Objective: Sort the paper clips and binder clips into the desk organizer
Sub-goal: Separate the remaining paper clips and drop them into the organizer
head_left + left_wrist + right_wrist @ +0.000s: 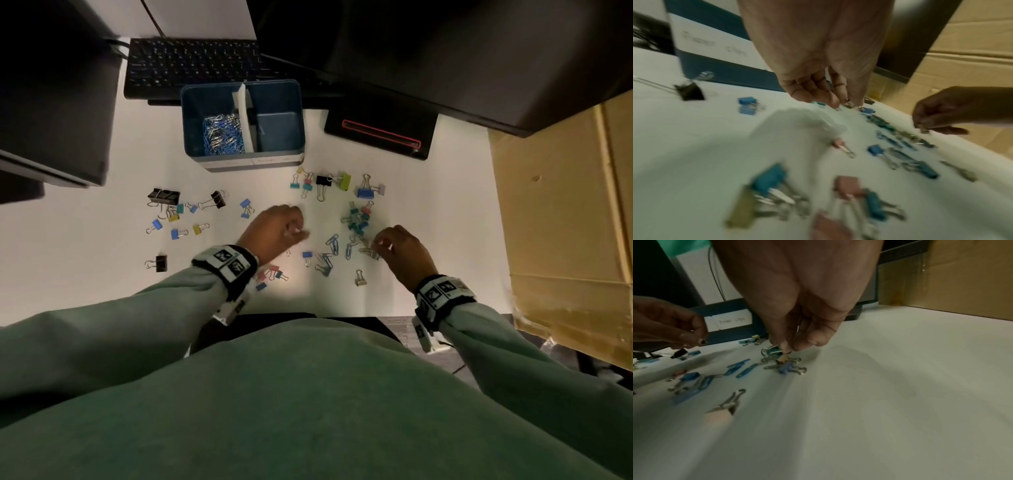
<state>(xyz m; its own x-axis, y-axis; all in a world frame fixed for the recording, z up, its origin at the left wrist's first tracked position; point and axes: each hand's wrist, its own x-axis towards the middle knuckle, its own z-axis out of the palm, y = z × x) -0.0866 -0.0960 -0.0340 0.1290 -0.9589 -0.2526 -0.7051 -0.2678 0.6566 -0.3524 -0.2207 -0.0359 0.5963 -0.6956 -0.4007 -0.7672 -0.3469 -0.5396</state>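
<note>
The blue desk organizer (191, 102) stands at the back of the white desk; its left compartment holds a heap of paper clips (222, 135) and its right compartment is bare. Coloured and black binder clips (364, 192) lie scattered left, middle and right. Blue and silver paper clips (332, 245) lie between my hands. My left hand (299, 233) hovers low with fingers curled, pinching a small silver clip (847, 101). My right hand (378, 245) pinches paper clips (786, 352) at the pile's right edge, fingertips down at the desk.
A black keyboard (191, 65) lies behind the organizer, with a black device with a red line (380, 133) to its right. A cardboard box (565, 205) borders the desk on the right. Dark monitors overhang the back and left. The desk's front edge is near my body.
</note>
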